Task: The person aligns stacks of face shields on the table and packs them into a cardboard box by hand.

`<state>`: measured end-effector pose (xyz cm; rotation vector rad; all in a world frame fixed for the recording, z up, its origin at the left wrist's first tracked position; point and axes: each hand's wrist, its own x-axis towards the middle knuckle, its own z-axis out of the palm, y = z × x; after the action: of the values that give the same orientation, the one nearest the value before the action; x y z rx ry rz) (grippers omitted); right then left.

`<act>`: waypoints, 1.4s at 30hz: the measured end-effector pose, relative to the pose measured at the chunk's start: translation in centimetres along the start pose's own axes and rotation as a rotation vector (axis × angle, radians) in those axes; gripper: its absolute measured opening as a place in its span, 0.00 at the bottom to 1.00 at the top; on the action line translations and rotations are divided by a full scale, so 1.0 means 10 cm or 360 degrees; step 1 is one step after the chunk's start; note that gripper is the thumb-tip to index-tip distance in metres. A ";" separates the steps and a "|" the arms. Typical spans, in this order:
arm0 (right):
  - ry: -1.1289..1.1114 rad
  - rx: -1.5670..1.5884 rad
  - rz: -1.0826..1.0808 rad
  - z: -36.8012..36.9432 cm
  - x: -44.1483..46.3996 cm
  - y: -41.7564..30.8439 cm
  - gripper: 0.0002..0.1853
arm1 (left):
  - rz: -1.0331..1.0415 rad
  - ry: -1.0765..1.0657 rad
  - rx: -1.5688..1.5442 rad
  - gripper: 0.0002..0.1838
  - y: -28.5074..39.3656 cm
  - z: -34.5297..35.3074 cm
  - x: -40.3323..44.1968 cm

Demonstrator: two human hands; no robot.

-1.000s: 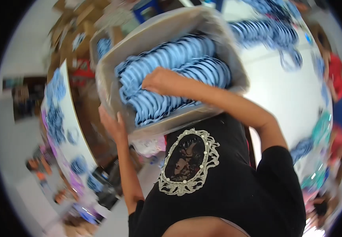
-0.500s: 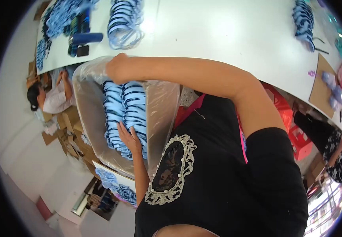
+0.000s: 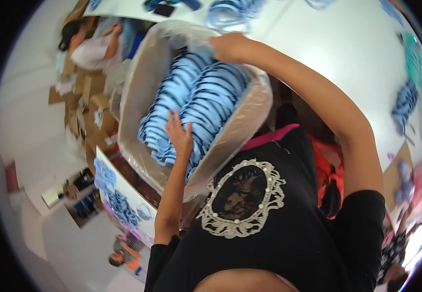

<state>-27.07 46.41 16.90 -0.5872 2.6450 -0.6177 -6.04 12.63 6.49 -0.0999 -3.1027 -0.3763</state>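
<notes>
A plastic-lined bin stands tilted in front of me. Inside lie two long rows of light-blue curved strap-like pieces with dark edges, stacked tightly against each other. My left hand rests on the lower part of these rows, its fingers spread and nothing gripped. At the bin's far rim, beside the table, my right hand is closed over the edge and the clear plastic liner. Its fingertips are hidden behind the rim.
A white table runs along the far side, with more blue strap bundles on it. Cardboard boxes are piled at the left, near a seated person. Another white table holds blue pieces. A red stool is at my right.
The view has turned, and the bin now appears farther right and more slanted. My left hand has stayed on the blue rows, and my right hand is still at the far rim.
</notes>
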 end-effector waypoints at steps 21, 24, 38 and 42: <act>0.0676 -0.0012 0.0046 0.39 0.02 -0.06 0.12 | 0.0652 -0.0154 -0.0261 0.41 0.48 -0.08 0.24; 0.0636 -0.0045 0.0093 0.37 0.00 -0.08 0.15 | 0.0623 -0.0176 -0.0250 0.40 0.50 -0.14 0.24; 0.0399 0.0291 -0.0003 0.06 -0.10 0.14 0.35 | 0.0514 -0.0056 -0.0603 0.18 0.68 -0.61 0.20; 0.0614 0.0438 -0.0047 0.07 -0.09 0.48 0.32 | 0.0506 -0.0088 -0.0657 0.15 0.88 -0.81 0.27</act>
<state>-27.47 50.53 14.17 -0.4630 2.8253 -1.1852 -8.06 19.34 16.54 -0.6050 -2.9331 -0.9993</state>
